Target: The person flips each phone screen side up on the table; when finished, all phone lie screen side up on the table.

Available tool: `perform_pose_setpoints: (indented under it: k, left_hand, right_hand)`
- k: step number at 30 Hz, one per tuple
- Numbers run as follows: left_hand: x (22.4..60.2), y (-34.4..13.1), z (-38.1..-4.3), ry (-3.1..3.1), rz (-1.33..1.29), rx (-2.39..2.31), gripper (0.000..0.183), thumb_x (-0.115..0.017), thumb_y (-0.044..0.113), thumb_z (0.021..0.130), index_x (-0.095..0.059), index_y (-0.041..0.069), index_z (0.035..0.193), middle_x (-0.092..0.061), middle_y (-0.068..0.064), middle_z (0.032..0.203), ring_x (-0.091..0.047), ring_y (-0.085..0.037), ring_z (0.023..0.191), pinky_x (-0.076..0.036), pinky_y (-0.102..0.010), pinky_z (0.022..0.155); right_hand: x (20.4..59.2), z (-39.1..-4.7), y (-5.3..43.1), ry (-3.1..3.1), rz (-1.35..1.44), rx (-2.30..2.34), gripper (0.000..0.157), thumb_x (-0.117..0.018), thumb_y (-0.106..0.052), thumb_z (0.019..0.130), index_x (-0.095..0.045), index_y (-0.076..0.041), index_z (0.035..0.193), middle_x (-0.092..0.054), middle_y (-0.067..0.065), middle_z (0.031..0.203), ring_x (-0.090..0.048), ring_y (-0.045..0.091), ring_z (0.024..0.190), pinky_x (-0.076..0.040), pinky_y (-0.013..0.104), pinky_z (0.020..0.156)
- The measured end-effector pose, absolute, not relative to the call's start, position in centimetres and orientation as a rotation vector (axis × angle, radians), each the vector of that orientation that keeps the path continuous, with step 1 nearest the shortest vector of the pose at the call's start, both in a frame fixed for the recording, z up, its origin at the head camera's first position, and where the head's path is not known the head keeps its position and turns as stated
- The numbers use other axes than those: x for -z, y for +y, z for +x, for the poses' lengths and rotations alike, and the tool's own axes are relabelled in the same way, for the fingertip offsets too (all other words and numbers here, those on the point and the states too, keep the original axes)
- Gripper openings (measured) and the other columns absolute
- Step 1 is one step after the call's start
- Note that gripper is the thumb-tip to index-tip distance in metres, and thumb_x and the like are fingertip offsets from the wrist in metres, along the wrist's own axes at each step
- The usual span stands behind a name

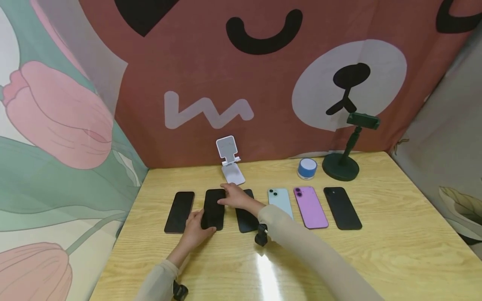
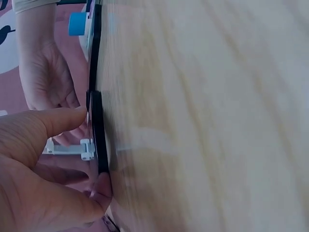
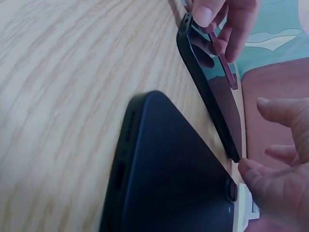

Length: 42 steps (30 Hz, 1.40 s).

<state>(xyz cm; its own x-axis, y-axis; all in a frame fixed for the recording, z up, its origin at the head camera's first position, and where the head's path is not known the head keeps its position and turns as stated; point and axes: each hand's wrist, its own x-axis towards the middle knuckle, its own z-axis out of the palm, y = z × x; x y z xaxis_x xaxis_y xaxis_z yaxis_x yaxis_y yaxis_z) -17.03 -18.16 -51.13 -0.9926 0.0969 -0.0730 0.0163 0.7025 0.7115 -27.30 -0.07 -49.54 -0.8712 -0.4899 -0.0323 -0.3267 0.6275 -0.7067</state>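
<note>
A black smartphone point(image 1: 214, 215) lies screen up on the wooden table, second from the left in a row. My left hand point(image 1: 196, 230) grips its lower end, thumb at the bottom edge and fingers at the left side. In the left wrist view the thumb and a fingertip of the left hand point(image 2: 48, 164) span the phone's edge point(image 2: 99, 130). My right hand point(image 1: 238, 196) reaches to the upper right corner of the same phone. One fingertip meets that corner in the right wrist view, while the other fingers of the right hand point(image 3: 285, 169) are spread apart.
A dark phone point(image 1: 180, 212) lies left. Rightward come a black phone point(image 1: 246, 219) under my right forearm, a pale blue phone point(image 1: 279, 198), a purple phone point(image 1: 311, 207) and a black phone point(image 1: 342, 209). Behind stand a white phone stand point(image 1: 230, 161), blue speaker point(image 1: 307, 168) and green stand point(image 1: 340, 166).
</note>
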Motion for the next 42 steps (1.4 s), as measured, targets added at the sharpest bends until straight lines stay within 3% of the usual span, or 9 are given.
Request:
perform_pose_setpoints:
  k: [8, 22, 31, 36, 42]
  left_hand:
    - [50.5, -17.2, -16.4, 2.825, 0.0, -1.245, 0.075, -0.074, 0.019, 0.081, -0.036, -0.008, 0.14, -0.033, -0.031, 0.132, -0.028, -0.044, 0.116, -0.038, -0.056, 0.09]
    - [49.9, -13.6, -16.5, 2.878, 0.272, -1.426, 0.074, -0.075, 0.022, 0.082, -0.038, -0.004, 0.141, -0.039, -0.026, 0.128, -0.034, -0.043, 0.118, -0.038, -0.057, 0.093]
    - [50.0, -11.1, -16.0, 2.778, 0.342, -1.45, 0.081, -0.076, 0.028, 0.08, -0.036, -0.004, 0.142, -0.037, -0.027, 0.133, -0.033, -0.042, 0.121, -0.036, -0.06, 0.093]
    - [50.8, -10.0, -15.9, 2.758, 0.394, -1.373, 0.086, -0.077, 0.032, 0.079, -0.032, -0.004, 0.144, -0.036, -0.027, 0.134, -0.032, -0.041, 0.121, -0.039, -0.056, 0.094]
    - [51.3, -9.2, -15.9, 2.721, 0.434, -1.271, 0.093, -0.078, 0.035, 0.078, -0.028, -0.007, 0.144, -0.029, -0.034, 0.141, -0.023, -0.048, 0.129, -0.035, -0.058, 0.097]
  right_hand:
    - [48.7, -26.8, 1.5, 2.465, -0.758, 1.317, 0.063, -0.067, -0.018, 0.088, -0.039, 0.004, 0.14, -0.046, 0.025, 0.133, -0.051, 0.036, 0.117, -0.044, 0.042, 0.096]
    - [48.0, -26.6, 6.2, 2.382, -0.859, 1.432, 0.062, -0.066, -0.014, 0.089, -0.038, 0.001, 0.142, -0.043, 0.027, 0.135, -0.044, 0.043, 0.121, -0.039, 0.049, 0.1]
    - [48.6, -26.8, 8.9, 2.386, -0.896, 1.394, 0.063, -0.068, -0.015, 0.088, -0.039, -0.002, 0.142, -0.042, 0.021, 0.138, -0.045, 0.043, 0.119, -0.039, 0.051, 0.099]
    - [49.3, -26.6, 10.0, 2.39, -0.854, 1.357, 0.065, -0.069, -0.016, 0.087, -0.038, 0.0, 0.142, -0.038, 0.022, 0.14, -0.044, 0.042, 0.121, -0.038, 0.05, 0.1]
    - [50.1, -26.8, 10.4, 2.458, -0.806, 1.27, 0.068, -0.071, -0.02, 0.085, -0.039, -0.004, 0.143, -0.036, 0.019, 0.144, -0.04, 0.039, 0.127, -0.033, 0.049, 0.104]
